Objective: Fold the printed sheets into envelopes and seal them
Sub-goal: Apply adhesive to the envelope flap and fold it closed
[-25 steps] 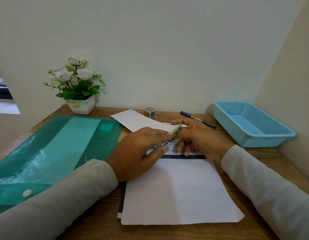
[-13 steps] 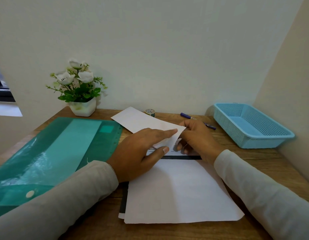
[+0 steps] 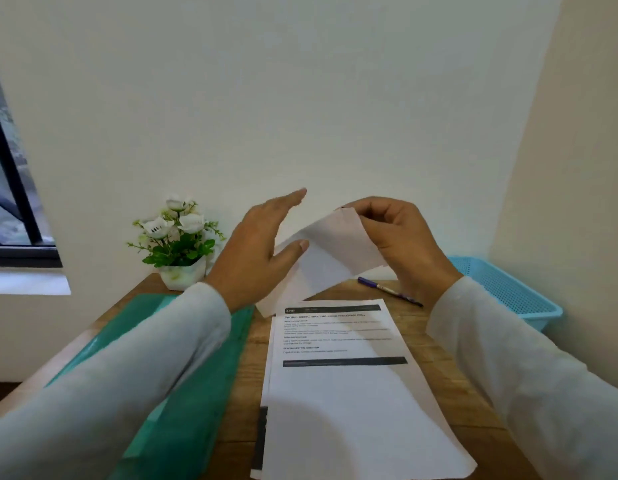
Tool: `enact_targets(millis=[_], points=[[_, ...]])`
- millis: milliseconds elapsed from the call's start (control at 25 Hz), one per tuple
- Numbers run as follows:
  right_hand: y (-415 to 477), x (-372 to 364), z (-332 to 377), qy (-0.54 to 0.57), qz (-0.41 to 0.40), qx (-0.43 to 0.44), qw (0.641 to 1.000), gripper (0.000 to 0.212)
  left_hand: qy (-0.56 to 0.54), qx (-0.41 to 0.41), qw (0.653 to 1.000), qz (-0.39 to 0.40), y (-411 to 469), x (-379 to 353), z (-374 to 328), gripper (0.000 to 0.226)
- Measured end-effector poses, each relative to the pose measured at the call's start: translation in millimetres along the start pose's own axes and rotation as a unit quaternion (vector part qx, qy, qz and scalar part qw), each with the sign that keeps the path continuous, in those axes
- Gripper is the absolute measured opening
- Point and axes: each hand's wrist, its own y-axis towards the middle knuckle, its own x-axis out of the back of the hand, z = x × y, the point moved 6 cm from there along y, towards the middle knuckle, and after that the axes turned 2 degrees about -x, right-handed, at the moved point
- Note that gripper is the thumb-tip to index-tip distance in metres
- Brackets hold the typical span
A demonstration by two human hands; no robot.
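Observation:
A white envelope point(image 3: 330, 252) hangs in the air above the desk, tilted down to the left. My right hand point(image 3: 401, 237) pinches its upper right corner between thumb and fingers. My left hand point(image 3: 262, 252) is raised beside it with straight fingers, the thumb touching the envelope's left part. Below them a stack of printed sheets point(image 3: 349, 393) lies flat on the wooden desk point(image 3: 252, 344), with black bars and text on the top page.
A green plastic folder point(image 3: 193, 386) lies left of the sheets, partly under my left sleeve. A small pot of white flowers point(image 3: 177, 244) stands at the back left. A blue pen point(image 3: 387, 291) and a light blue basket point(image 3: 508, 289) sit at the right, by the wall.
Both hands rose from the desk, the right one lifting the envelope into the air. The top sheet's printed part is now uncovered. The camera tilted up.

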Motion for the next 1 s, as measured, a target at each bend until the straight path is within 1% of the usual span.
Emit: enact_targets(millis=[80,120,200,280,320,360,440,480,600,680,760,880,1000], points=[[5,-5,27,0.003,0.02,0.035,0.999,0.014,-0.045,0.008,0.999,0.021,16,8,-3,0.027],[7,-5,39,0.018,0.014,0.045,0.999,0.016,-0.077,0.013,0.997,0.023,22,12,-4,0.017],[10,1,50,0.075,-0.027,0.043,0.996,0.029,-0.165,0.036,0.986,0.002,28,19,-5,0.013],[12,7,49,0.124,-0.045,0.03,0.991,0.036,-0.266,0.074,0.96,-0.04,31,27,-7,0.013],[11,6,44,0.118,-0.036,0.023,0.992,0.035,-0.305,0.093,0.946,-0.058,32,29,-9,0.014],[9,5,40,0.086,-0.024,0.02,0.996,0.032,-0.331,0.106,0.935,-0.074,35,32,-13,0.015],[7,1,34,0.014,-0.006,0.023,1.0,0.024,-0.347,0.115,0.926,-0.09,40,37,-22,0.016],[6,1,35,-0.003,-0.01,0.029,1.0,0.021,-0.351,0.112,0.925,-0.095,42,40,-27,0.016],[5,5,39,0.007,-0.024,0.038,0.999,0.021,-0.369,0.105,0.917,-0.106,46,42,-35,0.016],[1,5,34,0.017,-0.019,0.034,0.999,0.019,-0.382,0.111,0.912,-0.101,40,35,-34,0.018],[-5,3,24,0.011,-0.02,0.022,0.999,0.019,-0.391,0.125,0.907,-0.092,31,25,-29,0.027],[-7,6,17,0.013,-0.036,0.008,0.999,0.023,-0.38,0.127,0.911,-0.096,24,20,-21,0.044],[-4,11,24,0.025,-0.056,0.029,0.998,0.03,-0.351,0.098,0.924,-0.113,26,27,-23,0.046]])
